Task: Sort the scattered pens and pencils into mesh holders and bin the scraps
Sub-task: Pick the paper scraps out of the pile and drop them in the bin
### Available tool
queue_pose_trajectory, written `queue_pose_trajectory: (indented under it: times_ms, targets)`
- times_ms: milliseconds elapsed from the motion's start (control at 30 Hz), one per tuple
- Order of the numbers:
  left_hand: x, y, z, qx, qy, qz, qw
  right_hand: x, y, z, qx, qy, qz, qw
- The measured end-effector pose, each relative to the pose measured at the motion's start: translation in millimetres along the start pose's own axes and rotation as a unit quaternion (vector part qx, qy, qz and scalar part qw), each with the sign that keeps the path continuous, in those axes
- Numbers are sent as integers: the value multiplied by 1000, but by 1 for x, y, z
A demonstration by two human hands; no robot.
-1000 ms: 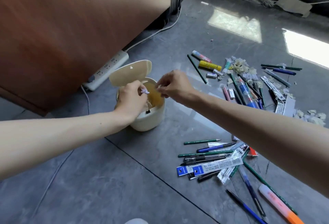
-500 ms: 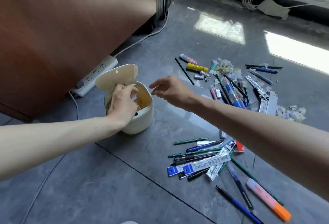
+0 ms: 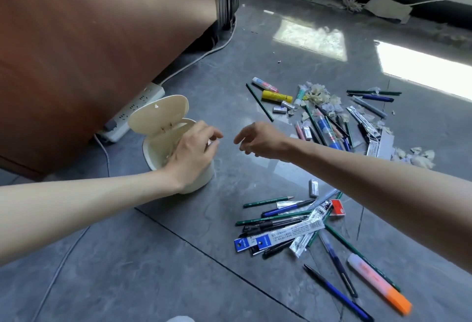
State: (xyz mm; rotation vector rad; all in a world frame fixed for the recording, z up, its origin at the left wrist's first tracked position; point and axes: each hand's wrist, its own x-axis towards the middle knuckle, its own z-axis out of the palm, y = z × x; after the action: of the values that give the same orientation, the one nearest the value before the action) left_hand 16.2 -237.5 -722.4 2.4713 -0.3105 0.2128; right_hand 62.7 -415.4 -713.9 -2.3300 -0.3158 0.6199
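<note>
Now, left hand (image 3: 190, 155): hovering curled over bin (image 3: 204, 178), contents unclear, risking tipping it.
Right hand (image 3: 258, 140): hanging loose, holding nothing.

Materials and finishes.
Glossy grey stone-look floor (image 3: 229, 257); smooth matt cream plastic bin (image 3: 201, 181); reddish wood-grain panel (image 3: 89, 40); crumpled paper scraps (image 3: 319, 93).

One left hand (image 3: 190, 158), one right hand (image 3: 260, 140), one lidded bin (image 3: 158, 114), one power strip (image 3: 138, 104), one yellow glue stick (image 3: 277, 96), one orange highlighter (image 3: 378, 283), two blue-carded refill packets (image 3: 263, 241), two heaps of pens and pencils (image 3: 293, 222).
</note>
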Motion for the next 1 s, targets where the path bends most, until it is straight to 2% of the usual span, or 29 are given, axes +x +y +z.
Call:
queue_pose_trajectory:
  times_ms: [100,167,267,333,400,467,633,733,867,1000]
  targets:
    - [13,19,16,22,-60,31,997,-8,22,-8,-89,-6,33,995]
    - [28,38,32,65,-153,19,986,-15,40,-20,-130,-24,75,988]
    - [58,71,65,150,-323,7,935,-31,70,-51,-196,-81,127,969]
    - [76,96,89,202,-398,30,894,-43,94,-79,-218,-94,155,959]
    - [84,116,112,235,-441,68,863,-49,115,-101,-218,-70,180,957]
    - [91,136,139,245,-464,108,844,-55,141,-116,-191,-18,211,958]
    - [99,171,201,249,-457,162,838,-69,214,-101,-133,89,292,943]
    - [101,185,226,297,-445,192,823,-86,243,-82,-116,186,344,913]
    - [107,205,244,315,-503,199,780,-109,266,-66,11,252,422,871]
    - [106,205,257,338,-488,199,779,-126,276,-65,-13,315,440,841]
